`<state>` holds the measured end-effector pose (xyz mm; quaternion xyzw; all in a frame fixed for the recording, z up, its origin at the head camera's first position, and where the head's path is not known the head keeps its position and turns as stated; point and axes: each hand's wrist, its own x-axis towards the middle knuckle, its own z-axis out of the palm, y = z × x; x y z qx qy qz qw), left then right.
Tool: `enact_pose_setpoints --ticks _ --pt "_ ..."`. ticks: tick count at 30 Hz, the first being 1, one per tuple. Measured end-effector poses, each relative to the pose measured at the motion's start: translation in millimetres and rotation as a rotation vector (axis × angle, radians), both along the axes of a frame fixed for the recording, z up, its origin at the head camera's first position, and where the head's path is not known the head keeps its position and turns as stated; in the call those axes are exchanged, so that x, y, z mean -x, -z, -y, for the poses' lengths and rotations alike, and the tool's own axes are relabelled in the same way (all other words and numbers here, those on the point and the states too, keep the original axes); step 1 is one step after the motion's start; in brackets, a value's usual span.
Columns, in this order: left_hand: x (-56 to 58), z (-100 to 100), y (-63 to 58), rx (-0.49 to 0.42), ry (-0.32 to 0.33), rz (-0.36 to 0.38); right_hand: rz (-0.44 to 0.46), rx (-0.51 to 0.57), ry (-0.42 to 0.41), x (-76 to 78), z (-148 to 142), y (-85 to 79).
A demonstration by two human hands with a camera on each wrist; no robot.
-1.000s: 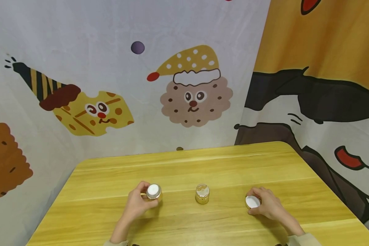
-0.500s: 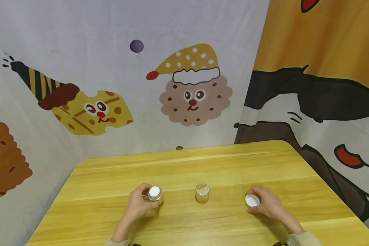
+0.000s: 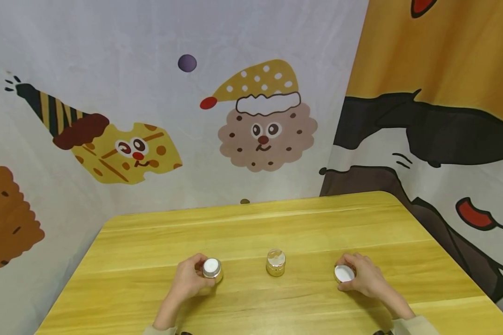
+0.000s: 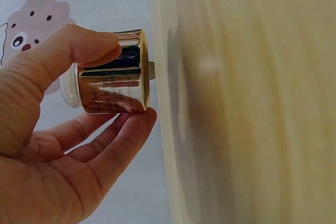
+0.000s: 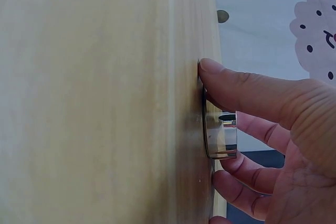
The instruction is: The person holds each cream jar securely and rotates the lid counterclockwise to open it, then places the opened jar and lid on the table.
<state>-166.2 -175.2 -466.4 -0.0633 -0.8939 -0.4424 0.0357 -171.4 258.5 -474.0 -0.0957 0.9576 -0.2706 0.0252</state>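
My left hand grips a small gold cosmetic jar upright by its sides, thumb on one side and fingers on the other. Its lid is off and the top shows white. In the left wrist view the jar's base hangs just above the tabletop. Farther right, my right hand holds a round gold lid between thumb and fingers. The lid's white inside faces up, and its lower edge is at the table surface. Between the hands stands a second gold jar, untouched, with a shiny top.
The light wooden table has rounded far corners. Behind it hangs a pale cloth printed with cartoon biscuits and cheese, with a yellow and black printed part at the right.
My left hand has brought the jar slightly lower and a little to the right, towards the table surface. My right hand with the lid stays in place; the middle jar has not moved.
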Motion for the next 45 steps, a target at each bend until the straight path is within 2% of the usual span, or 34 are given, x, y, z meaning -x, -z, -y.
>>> enact_pose_setpoints --ticks 8,18,27,45 --pt "-1.9 0.7 0.5 0.037 0.027 -0.002 -0.01 0.011 -0.009 -0.3 -0.6 0.5" --pt "-3.0 1.1 0.1 0.045 0.018 0.051 -0.014 0.009 -0.014 0.0 -1.2 0.6" --pt "-3.7 2.2 -0.4 0.031 0.044 0.04 -0.008 0.008 -0.011 -0.8 -1.3 0.4" --pt "-4.2 2.4 -2.1 0.055 0.033 0.071 0.015 0.003 0.011 -0.2 -0.2 -1.2"
